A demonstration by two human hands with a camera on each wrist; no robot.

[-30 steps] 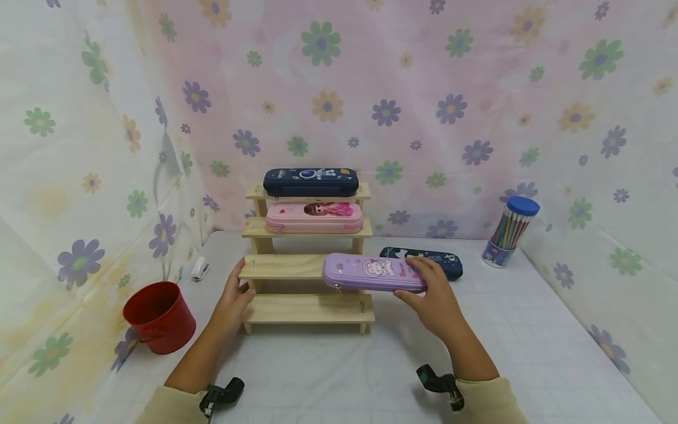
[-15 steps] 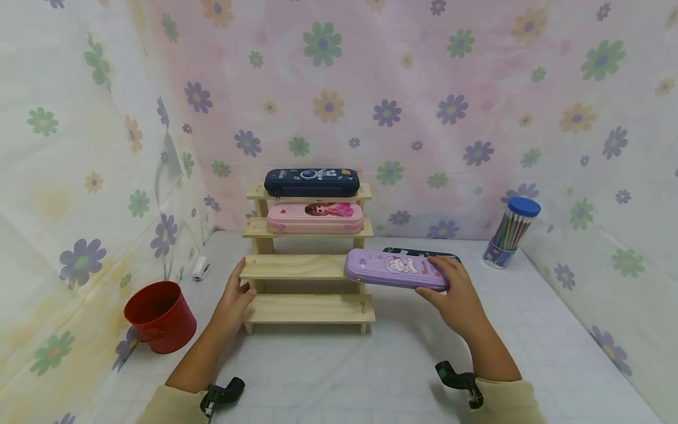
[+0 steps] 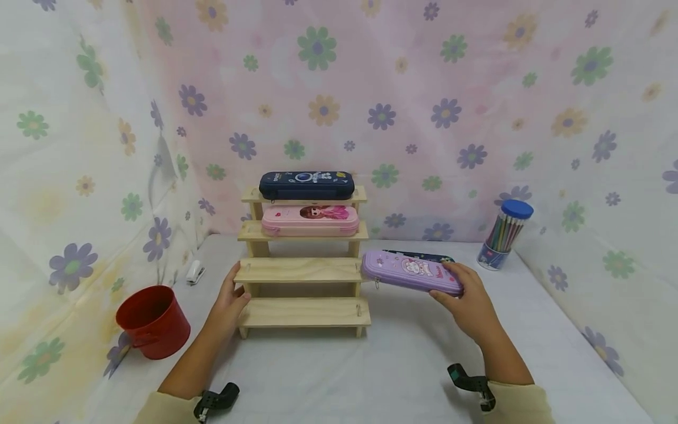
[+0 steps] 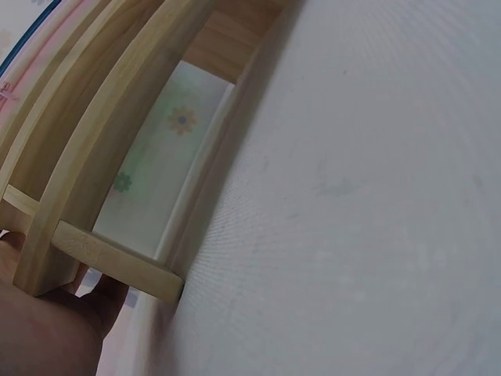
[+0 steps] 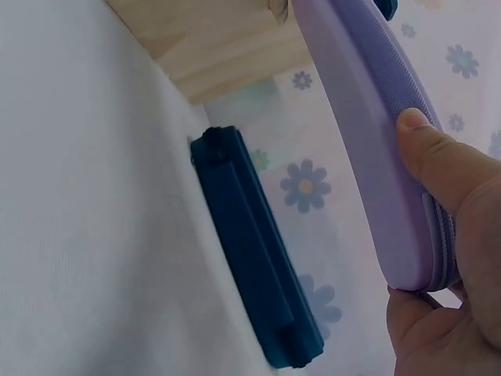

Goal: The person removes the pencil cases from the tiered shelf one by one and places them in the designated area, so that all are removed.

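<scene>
In the head view my right hand (image 3: 468, 303) grips the right end of a purple pencil case (image 3: 413, 272) with a rabbit picture. The case is raised, its left end by the third tier of a wooden step shelf (image 3: 304, 311). In the right wrist view my thumb presses the purple pencil case (image 5: 368, 157) near its zip. A dark pencil case (image 5: 258, 251) lies on the table below, mostly hidden in the head view. My left hand (image 3: 228, 303) holds the shelf's left end. A navy astronaut pencil case (image 3: 307, 187) and a pink pencil case (image 3: 309, 222) sit on the upper tiers.
On the left stand a red bucket (image 3: 153, 323) and a small white stapler-like object (image 3: 195, 272). A tub of pencils with a blue lid (image 3: 500, 235) stands at the back right. Flowered cloth (image 3: 339, 76) hangs behind and at both sides.
My right hand has carried the purple pencil case to the right, off the third tier and over the dark pencil case. The left hand stays on the shelf.
</scene>
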